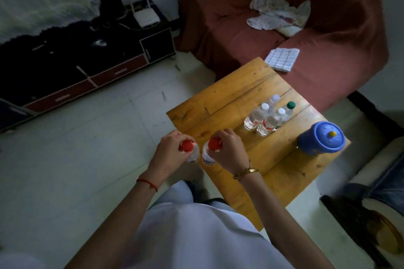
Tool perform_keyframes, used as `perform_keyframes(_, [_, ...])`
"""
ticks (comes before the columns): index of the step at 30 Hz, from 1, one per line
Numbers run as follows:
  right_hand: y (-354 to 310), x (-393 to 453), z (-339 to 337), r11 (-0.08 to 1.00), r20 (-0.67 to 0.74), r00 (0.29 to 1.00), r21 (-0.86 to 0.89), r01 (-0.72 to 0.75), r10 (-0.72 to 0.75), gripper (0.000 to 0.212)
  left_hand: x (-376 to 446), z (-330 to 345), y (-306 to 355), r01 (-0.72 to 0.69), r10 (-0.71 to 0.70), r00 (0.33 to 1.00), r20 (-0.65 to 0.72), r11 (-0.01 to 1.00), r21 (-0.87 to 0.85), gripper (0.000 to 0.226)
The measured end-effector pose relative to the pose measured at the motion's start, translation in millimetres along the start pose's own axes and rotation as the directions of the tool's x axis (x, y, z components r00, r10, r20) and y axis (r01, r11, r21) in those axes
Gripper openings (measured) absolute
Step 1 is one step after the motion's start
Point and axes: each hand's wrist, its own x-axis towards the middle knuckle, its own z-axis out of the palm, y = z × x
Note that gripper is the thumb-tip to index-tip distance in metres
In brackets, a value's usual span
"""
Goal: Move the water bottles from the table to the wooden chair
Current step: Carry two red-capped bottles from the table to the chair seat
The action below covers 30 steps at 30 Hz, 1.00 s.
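Each hand, left (167,152) and right (227,150), holds one upright red-capped bottle by the bench's (220,102) left corner, fingers closed around its neck.

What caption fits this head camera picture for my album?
Each hand, left hand and right hand, grips a red-capped bottle by its top beside the wooden table, where four more bottles wait.

Each hand (169,148) (227,146) grips a bottle (193,155) (207,156) (red-capped).

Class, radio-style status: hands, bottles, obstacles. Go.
Left hand and right hand each grip a red-capped bottle off the table edge. Four bottles remain on table. Blue jug nearby, not blocking.
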Motion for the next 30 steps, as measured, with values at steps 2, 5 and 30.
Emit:
perform_keyframes(2, [-18,1,6,0.997,0.058,0.996,-0.009,0.073,-0.073,0.029,-18,-9,-8,0.050,-0.051,0.996,-0.077,0.999,-0.017,0.033])
perform_keyframes(5, [-46,4,18,0.986,0.122,0.979,-0.014,0.165,-0.162,0.027,-44,-22,-21,0.134,-0.141,0.974,-0.176,0.990,-0.050,0.032])
perform_keyframes(30, [-354,55,242,0.801,0.463,0.691,0.076,0.594,-0.556,0.022,-207,-224,-245,0.440,-0.516,0.643,-0.565,0.854,-0.280,0.035])
